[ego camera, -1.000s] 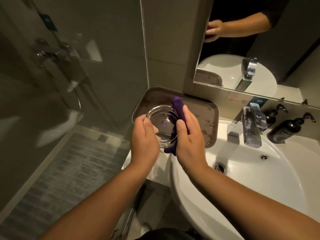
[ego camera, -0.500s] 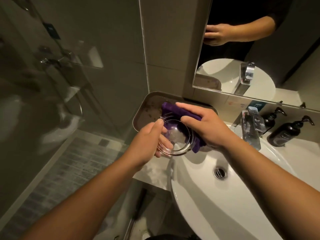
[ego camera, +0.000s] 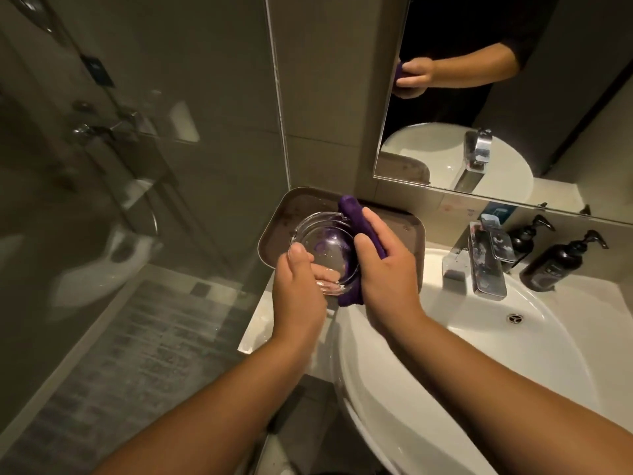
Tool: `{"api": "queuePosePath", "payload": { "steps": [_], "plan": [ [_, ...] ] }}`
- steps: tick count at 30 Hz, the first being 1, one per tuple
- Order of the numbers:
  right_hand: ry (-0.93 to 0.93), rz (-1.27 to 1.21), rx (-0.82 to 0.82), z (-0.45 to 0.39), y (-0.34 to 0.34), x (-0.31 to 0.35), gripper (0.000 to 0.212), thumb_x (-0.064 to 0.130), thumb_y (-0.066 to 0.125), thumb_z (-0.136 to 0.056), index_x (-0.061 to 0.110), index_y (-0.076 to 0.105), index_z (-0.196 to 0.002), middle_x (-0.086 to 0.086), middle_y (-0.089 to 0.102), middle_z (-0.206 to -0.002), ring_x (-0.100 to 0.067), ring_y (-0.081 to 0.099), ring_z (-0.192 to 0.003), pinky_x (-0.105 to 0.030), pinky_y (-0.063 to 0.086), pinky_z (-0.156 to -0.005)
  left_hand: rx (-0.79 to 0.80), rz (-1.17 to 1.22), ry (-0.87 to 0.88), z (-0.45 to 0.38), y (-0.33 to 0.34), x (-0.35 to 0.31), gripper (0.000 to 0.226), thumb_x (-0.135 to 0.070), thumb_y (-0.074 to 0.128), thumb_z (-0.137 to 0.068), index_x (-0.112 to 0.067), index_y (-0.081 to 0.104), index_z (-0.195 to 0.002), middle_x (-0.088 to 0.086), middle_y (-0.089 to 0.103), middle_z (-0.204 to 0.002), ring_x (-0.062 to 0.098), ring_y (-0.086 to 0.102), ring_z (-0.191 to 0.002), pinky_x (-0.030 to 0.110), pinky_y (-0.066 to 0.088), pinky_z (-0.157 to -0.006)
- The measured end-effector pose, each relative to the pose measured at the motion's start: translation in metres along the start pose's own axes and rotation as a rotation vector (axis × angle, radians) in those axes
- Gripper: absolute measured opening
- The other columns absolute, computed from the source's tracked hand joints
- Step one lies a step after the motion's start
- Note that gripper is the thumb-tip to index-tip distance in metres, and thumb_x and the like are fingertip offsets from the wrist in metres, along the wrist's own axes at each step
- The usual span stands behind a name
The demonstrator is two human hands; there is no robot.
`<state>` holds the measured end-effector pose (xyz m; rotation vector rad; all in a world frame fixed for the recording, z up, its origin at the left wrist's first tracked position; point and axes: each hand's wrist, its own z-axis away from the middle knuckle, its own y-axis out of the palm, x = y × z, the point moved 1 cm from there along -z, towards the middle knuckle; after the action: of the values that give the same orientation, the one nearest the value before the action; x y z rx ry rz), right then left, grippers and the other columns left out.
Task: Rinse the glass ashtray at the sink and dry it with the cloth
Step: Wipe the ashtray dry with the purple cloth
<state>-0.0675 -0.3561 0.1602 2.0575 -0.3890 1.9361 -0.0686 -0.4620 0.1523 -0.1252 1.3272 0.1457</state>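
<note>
The glass ashtray (ego camera: 322, 252) is held up in the air between two hands, over a brown tray (ego camera: 409, 231) and the left edge of the white sink (ego camera: 479, 354). The left hand (ego camera: 296, 296) is closed on the near rim of the ashtray, with the thumb on top and the fingers seen through the glass below. The right hand (ego camera: 387, 265) is closed on a purple cloth (ego camera: 356, 221), and the cloth is pressed against the right side of the ashtray. Nothing is seen inside the ashtray but a bit of purple showing through the glass. The tray behind the hands looks wet and speckled, and no other thing is seen on it. To the right of the right hand a shiny tap (ego camera: 486, 262) stands at the back of the sink. Past the tap, two dark pump bottles (ego camera: 561, 258) are lined up by the wall. Above them a mirror (ego camera: 513, 97) is hung.
</note>
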Motion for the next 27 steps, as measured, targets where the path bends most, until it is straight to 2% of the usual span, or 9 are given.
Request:
{"api": "queuePosePath", "payload": {
  "steps": [2,6,8,10,15,17,21,23,27],
  "plan": [
    [0.007,0.037,0.119,-0.014,-0.015,0.007,0.042,0.010,0.058,-0.094,0.044,0.064,-0.118,0.013,0.071,-0.116,-0.004,0.066,-0.108,-0.033,0.051,-0.100,0.158,-0.069,-0.025,-0.004,-0.011,-0.002,0.038,-0.049,0.028,-0.102,-0.022,0.054,-0.094,0.009,0.074,-0.082,0.022,0.066,-0.065,0.030,0.044,-0.056],
    [-0.049,0.222,0.444,-0.040,-0.041,0.030,0.039,0.014,0.065,-0.091,0.049,0.071,-0.107,0.012,0.073,-0.113,-0.009,0.068,-0.106,-0.038,0.050,-0.102,0.474,-0.147,0.007,-0.012,-0.027,-0.021,0.039,-0.042,0.030,-0.104,-0.014,0.056,-0.098,0.008,0.072,-0.072,0.019,0.062,-0.057,0.030,0.041,-0.055],
    [-0.071,0.336,0.611,-0.044,-0.042,0.041,0.040,0.014,0.065,-0.093,0.051,0.069,-0.109,0.016,0.072,-0.114,-0.006,0.067,-0.108,-0.034,0.049,-0.102,0.513,-0.206,0.059,-0.012,-0.025,-0.025,0.039,-0.039,0.029,-0.105,-0.013,0.057,-0.098,0.007,0.070,-0.067,0.017,0.059,-0.053,0.032,0.040,-0.056],
    [-0.079,0.393,0.663,-0.045,-0.039,0.045,0.038,0.016,0.064,-0.094,0.050,0.067,-0.113,0.017,0.071,-0.117,-0.005,0.066,-0.110,-0.032,0.049,-0.101,0.464,-0.253,0.105,-0.011,-0.022,-0.025,0.038,-0.037,0.030,-0.105,-0.013,0.058,-0.093,0.008,0.070,-0.063,0.016,0.057,-0.053,0.033,0.043,-0.061],
    [-0.070,0.296,0.497,-0.032,-0.032,0.032,0.036,0.016,0.064,-0.095,0.046,0.065,-0.114,0.012,0.072,-0.114,-0.005,0.068,-0.104,-0.029,0.052,-0.095,0.343,-0.218,0.163,-0.010,-0.021,-0.020,0.040,-0.030,0.033,-0.105,-0.003,0.058,-0.091,0.009,0.065,-0.056,0.021,0.052,-0.048,0.025,0.046,-0.052],
    [-0.047,0.247,0.414,-0.025,-0.029,0.024,0.036,0.016,0.063,-0.094,0.048,0.065,-0.112,0.012,0.072,-0.113,-0.008,0.069,-0.102,-0.036,0.053,-0.097,0.304,-0.215,0.169,-0.011,-0.022,-0.018,0.040,-0.030,0.033,-0.105,-0.001,0.057,-0.092,0.010,0.064,-0.057,0.022,0.052,-0.049,0.022,0.045,-0.049],
    [-0.006,0.017,0.120,-0.005,-0.012,0.009,0.037,0.012,0.058,-0.095,0.044,0.067,-0.112,0.014,0.073,-0.112,-0.008,0.067,-0.109,-0.040,0.050,-0.102,0.113,-0.132,0.166,-0.008,-0.015,-0.010,0.040,-0.036,0.030,-0.105,-0.010,0.057,-0.091,0.006,0.065,-0.059,0.017,0.055,-0.052,0.026,0.048,-0.056],
    [0.022,-0.051,-0.017,0.006,-0.002,0.004,0.036,0.014,0.057,-0.096,0.045,0.065,-0.114,0.015,0.072,-0.113,-0.006,0.066,-0.109,-0.039,0.051,-0.102,-0.019,-0.050,0.148,-0.002,-0.006,-0.004,0.036,-0.036,0.029,-0.105,-0.017,0.055,-0.090,0.002,0.065,-0.058,0.012,0.056,-0.050,0.020,0.048,-0.054],
    [0.042,-0.046,-0.038,0.007,-0.002,0.000,0.037,0.014,0.054,-0.097,0.045,0.066,-0.112,0.014,0.072,-0.111,-0.009,0.066,-0.109,-0.042,0.051,-0.101,-0.052,0.082,0.061,0.008,0.006,0.004,0.033,-0.036,0.026,-0.105,-0.021,0.053,-0.093,0.002,0.067,-0.066,0.010,0.059,-0.053,0.023,0.049,-0.058]
  ]
}}
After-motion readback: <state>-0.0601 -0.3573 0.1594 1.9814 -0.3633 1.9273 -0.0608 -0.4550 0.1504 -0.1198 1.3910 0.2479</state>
